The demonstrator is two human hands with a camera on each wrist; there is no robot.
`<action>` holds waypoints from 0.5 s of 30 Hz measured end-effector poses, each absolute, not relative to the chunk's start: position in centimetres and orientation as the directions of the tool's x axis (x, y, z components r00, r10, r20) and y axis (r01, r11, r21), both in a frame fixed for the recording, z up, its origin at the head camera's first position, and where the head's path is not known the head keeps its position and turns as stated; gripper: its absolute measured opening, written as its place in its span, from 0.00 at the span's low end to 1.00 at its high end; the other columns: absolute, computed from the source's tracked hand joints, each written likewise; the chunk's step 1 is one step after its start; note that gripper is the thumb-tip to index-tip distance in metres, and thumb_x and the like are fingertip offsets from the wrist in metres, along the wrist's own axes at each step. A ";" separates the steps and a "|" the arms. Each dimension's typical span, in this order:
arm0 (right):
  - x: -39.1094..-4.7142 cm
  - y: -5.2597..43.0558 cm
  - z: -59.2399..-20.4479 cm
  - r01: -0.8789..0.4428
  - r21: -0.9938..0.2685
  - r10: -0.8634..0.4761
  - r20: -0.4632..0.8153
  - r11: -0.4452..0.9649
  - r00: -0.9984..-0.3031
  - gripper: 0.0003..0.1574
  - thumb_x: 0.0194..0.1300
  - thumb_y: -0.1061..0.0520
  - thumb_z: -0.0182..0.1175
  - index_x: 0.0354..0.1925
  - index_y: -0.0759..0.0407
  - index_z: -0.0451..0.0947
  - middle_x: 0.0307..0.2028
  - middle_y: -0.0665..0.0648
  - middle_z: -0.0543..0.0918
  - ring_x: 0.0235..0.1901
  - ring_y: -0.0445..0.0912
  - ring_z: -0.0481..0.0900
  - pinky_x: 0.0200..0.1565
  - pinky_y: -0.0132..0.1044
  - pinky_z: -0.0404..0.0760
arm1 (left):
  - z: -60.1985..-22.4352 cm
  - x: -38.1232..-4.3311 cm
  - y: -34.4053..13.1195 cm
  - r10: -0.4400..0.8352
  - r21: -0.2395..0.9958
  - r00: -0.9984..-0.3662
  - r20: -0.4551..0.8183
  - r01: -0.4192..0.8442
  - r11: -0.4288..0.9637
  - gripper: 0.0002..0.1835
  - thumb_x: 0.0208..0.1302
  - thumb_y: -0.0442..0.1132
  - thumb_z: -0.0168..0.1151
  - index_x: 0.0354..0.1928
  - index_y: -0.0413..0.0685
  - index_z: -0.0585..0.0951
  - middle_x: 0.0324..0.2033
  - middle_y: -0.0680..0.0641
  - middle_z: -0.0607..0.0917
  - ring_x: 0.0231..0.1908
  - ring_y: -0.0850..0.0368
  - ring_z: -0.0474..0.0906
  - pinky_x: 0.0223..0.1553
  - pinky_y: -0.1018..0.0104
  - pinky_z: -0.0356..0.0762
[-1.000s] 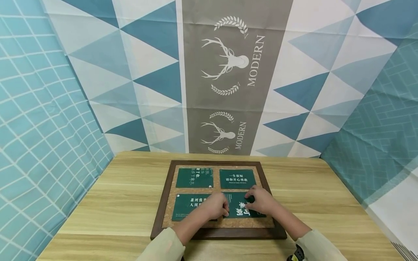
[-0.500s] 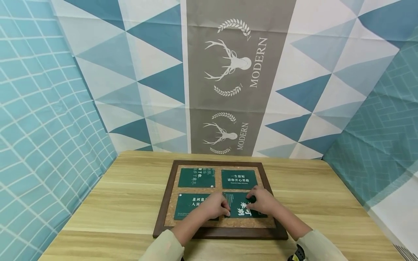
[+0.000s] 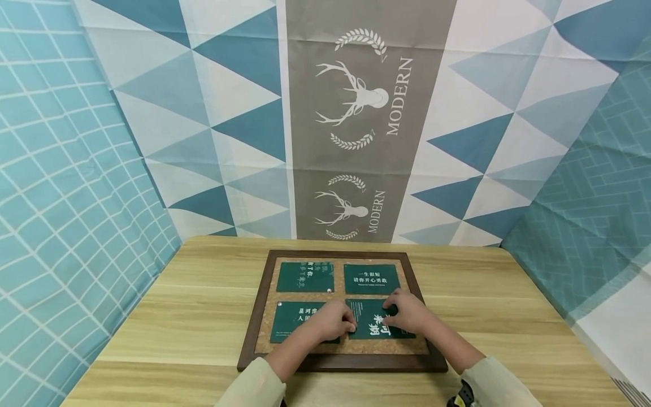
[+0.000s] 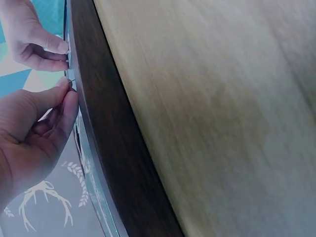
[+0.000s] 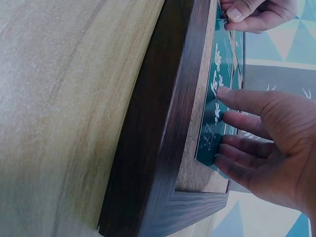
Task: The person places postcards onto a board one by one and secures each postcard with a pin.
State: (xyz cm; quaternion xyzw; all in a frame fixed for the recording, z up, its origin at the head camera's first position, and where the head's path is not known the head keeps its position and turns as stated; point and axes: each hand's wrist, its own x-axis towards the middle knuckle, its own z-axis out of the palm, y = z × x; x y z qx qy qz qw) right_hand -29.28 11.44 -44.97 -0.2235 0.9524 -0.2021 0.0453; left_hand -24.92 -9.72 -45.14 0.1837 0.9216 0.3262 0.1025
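A cork board in a dark wood frame lies on the table and bears several green cards with white writing. My left hand is at the left edge of the lower right card, thumb and forefinger pinching a small pushpin whose thin needle shows in the left wrist view. My right hand rests its spread fingertips on the same card, thumb on the white characters. The lower left card has a silver pin at its top left corner, and my left forearm partly covers it.
On the upper half of the board are an upper left card with a silver pin at its lower right corner and an upper right card. Behind the wooden table hangs a patterned cloth.
The head view shifts slightly. My left fingertips move a little up along the lower right card's left edge; my right hand stays in place on the card.
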 end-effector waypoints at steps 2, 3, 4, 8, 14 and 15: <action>-29.3 11.4 -44.9 -0.410 -0.402 -0.446 0.006 0.818 -0.895 0.16 0.47 0.55 0.73 0.36 0.59 0.83 0.43 0.57 0.78 0.47 0.54 0.77 0.49 0.48 0.78 | -45.1 -24.9 -9.8 0.408 0.626 -0.911 -0.064 0.282 0.727 0.06 0.61 0.34 0.61 0.30 0.43 0.86 0.24 0.52 0.84 0.21 0.67 0.74 0.28 0.74 0.75; -29.3 11.4 -44.9 -0.410 -0.402 -0.445 0.007 0.819 -0.895 0.16 0.48 0.55 0.73 0.36 0.59 0.83 0.43 0.57 0.78 0.47 0.54 0.77 0.49 0.48 0.78 | -45.1 -25.0 -9.8 0.410 0.620 -0.910 -0.062 0.287 0.730 0.06 0.61 0.34 0.61 0.30 0.43 0.86 0.25 0.51 0.84 0.21 0.67 0.75 0.28 0.74 0.75; -29.3 11.4 -44.9 -0.410 -0.400 -0.444 0.007 0.820 -0.896 0.16 0.48 0.54 0.73 0.36 0.59 0.83 0.44 0.57 0.78 0.48 0.54 0.77 0.49 0.48 0.78 | -45.1 -25.0 -9.8 0.413 0.612 -0.909 -0.058 0.294 0.734 0.06 0.61 0.35 0.61 0.30 0.43 0.86 0.25 0.51 0.85 0.22 0.67 0.75 0.29 0.74 0.75; -29.4 11.4 -45.0 -0.405 -0.390 -0.440 0.001 0.827 -0.898 0.16 0.48 0.54 0.73 0.36 0.59 0.83 0.44 0.57 0.78 0.48 0.54 0.77 0.50 0.48 0.77 | -45.0 -25.1 -9.6 0.426 0.567 -0.904 -0.039 0.331 0.754 0.06 0.60 0.35 0.62 0.30 0.45 0.87 0.27 0.52 0.86 0.26 0.66 0.78 0.30 0.74 0.76; -29.3 11.4 -44.9 -0.399 -0.394 -0.439 -0.013 0.828 -0.898 0.16 0.48 0.54 0.72 0.37 0.58 0.83 0.45 0.58 0.78 0.49 0.55 0.77 0.49 0.49 0.78 | -45.0 -25.1 -9.3 0.421 0.536 -0.906 -0.041 0.335 0.775 0.06 0.59 0.36 0.63 0.30 0.45 0.87 0.27 0.52 0.85 0.28 0.65 0.79 0.29 0.74 0.76; -29.3 11.4 -44.9 -0.398 -0.397 -0.439 -0.014 0.827 -0.898 0.16 0.48 0.54 0.72 0.37 0.58 0.83 0.45 0.58 0.78 0.48 0.55 0.77 0.49 0.49 0.77 | -45.0 -25.0 -9.3 0.419 0.534 -0.907 -0.045 0.333 0.777 0.06 0.59 0.36 0.62 0.30 0.45 0.87 0.27 0.52 0.85 0.28 0.65 0.78 0.29 0.74 0.76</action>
